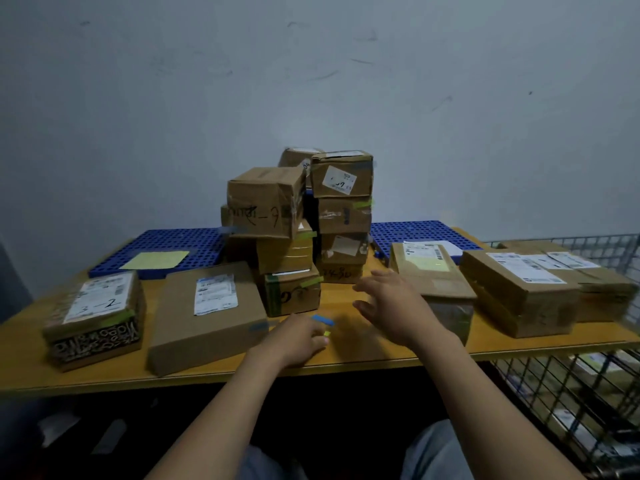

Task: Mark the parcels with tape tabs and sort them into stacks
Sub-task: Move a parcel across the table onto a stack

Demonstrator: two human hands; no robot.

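In the head view, the left hand [299,339] is pinching a blue tape tab [322,319] in curled fingers, just above the bench [519,346]. The right hand [389,306] is hovering with fingers spread, gripping nothing, beside a flat parcel [433,271]. Stacked parcels [287,237] are standing mid-bench behind both hands.

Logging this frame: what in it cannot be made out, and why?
All head view.
- Print on the flat parcel's label: too small, blurred.
- Rear top box: mostly hidden by the front stacks.
- Wire cage contents: dark, cut off by the right edge.
- Whether the left hand pinches the blue tape tab or it only sticks there: motion blur.
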